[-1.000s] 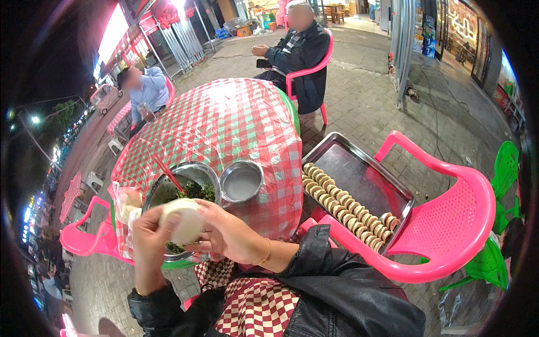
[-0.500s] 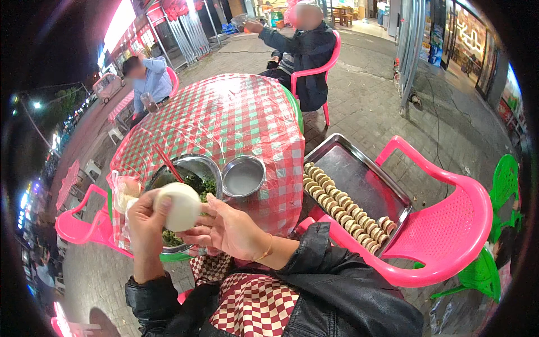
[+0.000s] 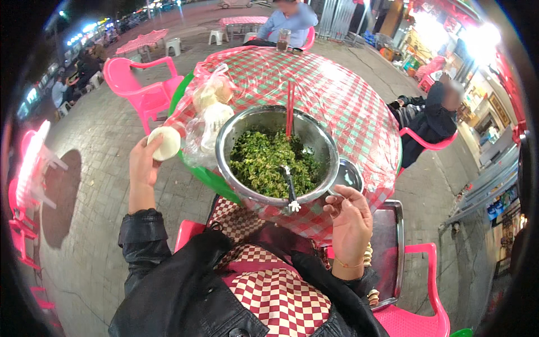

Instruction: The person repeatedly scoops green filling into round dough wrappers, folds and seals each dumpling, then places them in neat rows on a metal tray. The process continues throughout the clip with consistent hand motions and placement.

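A small stack of round, pale dumpling wrappers [image 3: 166, 144] is pinched in my left hand [image 3: 144, 171], held up to the left of the table. My right hand [image 3: 351, 219] is raised with its fingers loosely bent and apart, nothing visible in them. Its fingertips are near the rim of a small metal bowl [image 3: 357, 175], partly hidden by the big bowl. The large steel bowl [image 3: 223, 160] holds chopped green filling [image 3: 264, 160]. In it rest a spoon with a black handle [image 3: 291, 190] and red chopsticks [image 3: 290, 109].
Plastic bags of white wrappers [image 3: 216, 115] lie left of the bowl on the checked tablecloth [image 3: 342, 92]. A metal tray [image 3: 396, 241] of filled dumplings, mostly behind my right arm, rests on a pink chair [image 3: 418, 320]. Two people [image 3: 286, 25] sit beyond the table.
My view has swung left. My hands have parted: the left carries the wrappers out to the left, while the right has drawn away to the small bowl's side.
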`<state>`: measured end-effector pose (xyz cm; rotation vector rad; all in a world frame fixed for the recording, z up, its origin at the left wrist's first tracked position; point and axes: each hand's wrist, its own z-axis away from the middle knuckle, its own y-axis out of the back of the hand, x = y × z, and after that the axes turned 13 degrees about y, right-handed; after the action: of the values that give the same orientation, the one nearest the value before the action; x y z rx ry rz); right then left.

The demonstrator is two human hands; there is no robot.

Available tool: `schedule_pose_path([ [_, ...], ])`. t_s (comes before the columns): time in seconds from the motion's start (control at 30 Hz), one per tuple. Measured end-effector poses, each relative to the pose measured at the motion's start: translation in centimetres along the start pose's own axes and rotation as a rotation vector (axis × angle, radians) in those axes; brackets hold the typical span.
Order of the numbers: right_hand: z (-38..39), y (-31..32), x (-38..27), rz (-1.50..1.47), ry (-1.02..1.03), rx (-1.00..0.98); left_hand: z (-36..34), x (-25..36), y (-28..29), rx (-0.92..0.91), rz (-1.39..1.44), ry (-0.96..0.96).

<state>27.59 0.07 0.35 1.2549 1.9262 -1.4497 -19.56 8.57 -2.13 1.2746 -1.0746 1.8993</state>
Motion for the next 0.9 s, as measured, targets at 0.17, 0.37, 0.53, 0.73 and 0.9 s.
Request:
schedule_pose_path([
  [0.17, 0.3, -0.1, 1.8, 0.317, 0.101, -0.024, -3.6, -3.2, -2.2, -0.154, -0.132, -0.072],
  [0.37, 0.5, -0.6, 2.2, 0.686, 0.357, -0.180, -10.8, -6.4, -6.9, -0.342, -0.415, -0.095],
  [0.53, 0.5, -1.0, 2.1, 1.024, 0.493, -0.446, -10.1, -8.9, -8.1, -0.070, -0.804, -0.316],
  [0.73, 0.3, -1.8, 3.1, 1.143, 0.568, -0.496, -7.9, -8.7, -8.9, 0.027, -0.874, -0.466],
  [0.9, 0.1, -2.2, 3.2, 1.199, 0.577, -0.473, -7.6, -9.5, -9.5, 0.088, -0.745, -0.545],
])
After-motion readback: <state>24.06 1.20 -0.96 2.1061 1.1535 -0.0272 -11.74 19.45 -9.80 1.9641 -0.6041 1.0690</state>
